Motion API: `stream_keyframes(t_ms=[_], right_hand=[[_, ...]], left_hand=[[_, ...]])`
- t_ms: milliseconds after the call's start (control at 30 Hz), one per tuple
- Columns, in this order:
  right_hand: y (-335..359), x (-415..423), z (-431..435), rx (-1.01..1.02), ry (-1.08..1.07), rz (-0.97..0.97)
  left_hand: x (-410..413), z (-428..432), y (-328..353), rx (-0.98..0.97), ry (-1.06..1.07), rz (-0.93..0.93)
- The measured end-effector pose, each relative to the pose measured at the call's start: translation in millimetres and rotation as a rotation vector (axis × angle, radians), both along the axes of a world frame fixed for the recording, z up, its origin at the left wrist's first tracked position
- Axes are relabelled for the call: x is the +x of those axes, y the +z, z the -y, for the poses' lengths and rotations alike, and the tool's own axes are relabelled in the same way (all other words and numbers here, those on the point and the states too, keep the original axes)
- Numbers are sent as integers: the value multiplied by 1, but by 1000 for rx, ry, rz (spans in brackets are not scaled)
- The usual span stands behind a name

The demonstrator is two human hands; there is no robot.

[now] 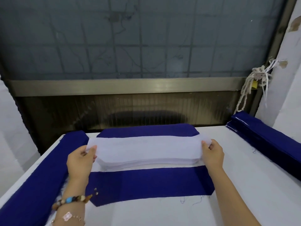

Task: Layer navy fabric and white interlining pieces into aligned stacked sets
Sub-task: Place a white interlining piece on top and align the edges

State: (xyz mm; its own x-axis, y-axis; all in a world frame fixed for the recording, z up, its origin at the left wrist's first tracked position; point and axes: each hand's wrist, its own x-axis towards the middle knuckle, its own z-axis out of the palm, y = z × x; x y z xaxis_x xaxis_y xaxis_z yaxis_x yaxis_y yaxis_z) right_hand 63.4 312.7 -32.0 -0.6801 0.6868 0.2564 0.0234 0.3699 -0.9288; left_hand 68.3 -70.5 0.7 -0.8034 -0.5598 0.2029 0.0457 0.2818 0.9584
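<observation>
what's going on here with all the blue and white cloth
A person is sorting cut garment pieces on a white table. The left hand and right hand each grip one end of a stack of white interlining pieces, holding it across the middle of the table. A flat navy piece lies just in front of it, and another navy piece lies behind it. Taller navy stacks sit along the left edge and the right edge.

a garment workshop: cut navy fabric stacks [267, 136] on a cloth-covered worktable [244, 185].
</observation>
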Motion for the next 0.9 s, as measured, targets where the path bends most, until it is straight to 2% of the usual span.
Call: stream_keyframes(t_ms=[100,300,433,567,700,900], right_hand=[[0,16,-8,42,39,63],[7,56,-19,129,198,141],[0,78,-16,183,266,212],[-2,80,-13,337,264,393],[-4,78,-11,427,211,416],[-5,77,-14,357,213,375]], left_hand=[[9,8,0,115,-83,83],[31,32,-6,41,-251,354],[49,33,-20,-236,-251,308],[51,28,-27,-522,-253,277],[46,27,-35,-545,-193,286],[45,30,-39,-520,-138,289]])
